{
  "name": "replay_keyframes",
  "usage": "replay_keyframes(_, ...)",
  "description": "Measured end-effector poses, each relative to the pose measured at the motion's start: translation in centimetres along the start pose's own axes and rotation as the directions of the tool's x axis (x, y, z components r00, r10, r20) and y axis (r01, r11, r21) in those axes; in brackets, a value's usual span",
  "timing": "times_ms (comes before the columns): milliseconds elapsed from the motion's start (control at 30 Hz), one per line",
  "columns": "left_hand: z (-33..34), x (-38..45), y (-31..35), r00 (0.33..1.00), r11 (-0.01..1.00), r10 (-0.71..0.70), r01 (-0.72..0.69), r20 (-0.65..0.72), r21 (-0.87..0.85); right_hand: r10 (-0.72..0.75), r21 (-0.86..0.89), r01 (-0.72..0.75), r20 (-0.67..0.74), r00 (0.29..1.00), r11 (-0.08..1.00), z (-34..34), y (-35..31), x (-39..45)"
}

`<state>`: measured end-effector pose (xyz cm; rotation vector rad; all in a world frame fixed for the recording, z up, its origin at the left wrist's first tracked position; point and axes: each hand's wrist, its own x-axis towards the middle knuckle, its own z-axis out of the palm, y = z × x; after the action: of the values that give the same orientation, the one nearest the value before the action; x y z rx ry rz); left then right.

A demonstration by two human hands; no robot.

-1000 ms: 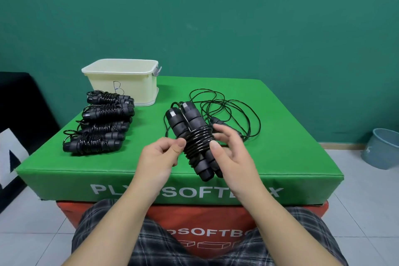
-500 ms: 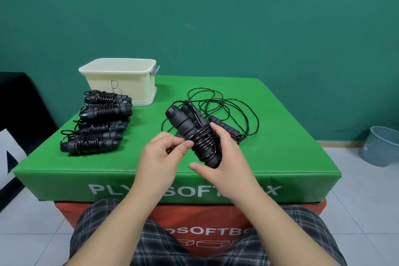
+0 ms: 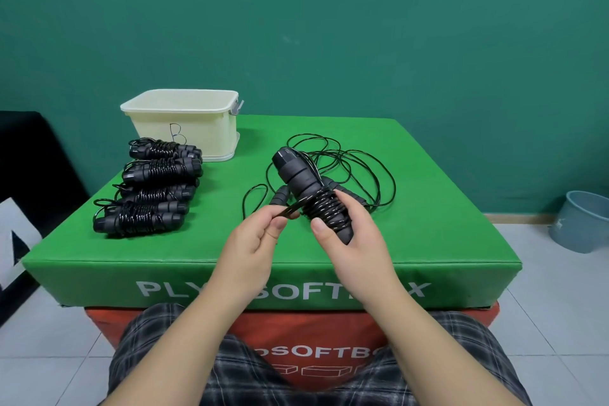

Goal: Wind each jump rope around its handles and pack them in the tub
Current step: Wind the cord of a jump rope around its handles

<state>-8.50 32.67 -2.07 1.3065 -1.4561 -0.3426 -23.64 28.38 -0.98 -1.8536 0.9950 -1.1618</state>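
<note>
Fingers (image 3: 357, 217) of our right hand (image 3: 354, 241) grasp the paired handles (image 3: 304, 181), cord wound round them; our left hand (image 3: 253, 241) pinches the cord's loose end (image 3: 290, 212). Unwound rope (image 3: 356, 161) lies beyond on the green box (image 3: 428, 224). Four wound ropes (image 3: 155, 188) sit left, near the tub (image 3: 184, 122).

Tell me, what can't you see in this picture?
- Inside of the cream tub, head view: its near wall hides the bottom.
- Lower end of the held jump rope handles: the right hand covers it.
- Cord end pinched by the left hand: blurred.
- Loose rope behind: partly hidden by the handles.
- Blue bin: cut by the right edge.
</note>
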Motion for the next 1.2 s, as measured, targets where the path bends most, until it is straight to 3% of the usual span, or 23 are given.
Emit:
replay_keyframes(100,0.0,0.3,-0.5,1.000,0.990,0.004,-0.006,0.011,0.141,0.040,0.130,-0.043,0.028,0.999,0.991,0.2,-0.3,-0.2)
replay_keyframes(200,0.3,0.6,-0.5,0.999,0.989,-0.046,0.044,0.009,0.144,0.047,0.229,-0.062,0.071,0.996,0.972,0.2,-0.6,-0.4)
replay_keyframes(333,0.3,0.9,-0.4,0.979,0.956,-0.160,0.186,0.127,-0.226,0.047,0.387,-0.088,0.115,0.992,0.918,0.4,-0.2,-0.4)
replay_keyframes(467,-0.2,1.0,-0.4,0.969,0.909,-0.202,0.240,0.142,-0.342,0.092,0.486,-0.149,0.140,0.986,0.861,0.5,0.1,-0.1)
replay_keyframes(567,-0.4,0.9,-0.6,0.974,0.928,-0.211,0.226,0.080,-0.298,0.093,0.382,-0.135,0.127,0.987,0.914,0.5,0.5,-0.1)
replay_keyframes(700,-0.3,0.7,0.3,0.967,0.947,-0.256,0.247,-0.013,-0.207,-0.087,0.124,0.081,0.042,0.995,0.989,0.4,0.3,-0.1)
replay_keyframes(800,0.0,0.6,0.9,0.968,0.962,-0.246,0.238,-0.049,-0.133,-0.223,-0.069,0.223,0.005,0.975,0.972,0.3,0.6,0.0)
replay_keyframes(967,-0.1,0.7,0.7,0.970,0.979,-0.206,0.205,-0.132,-0.018,-0.199,-0.168,0.197,0.002,0.980,0.966,0.1,0.8,0.0)
replay_keyframes(1200,0.3,0.6,1.3,0.975,0.983,-0.133,0.153,-0.180,0.103,-0.054,-0.281,0.076,0.084,0.995,0.957,0.3,0.5,-0.7)
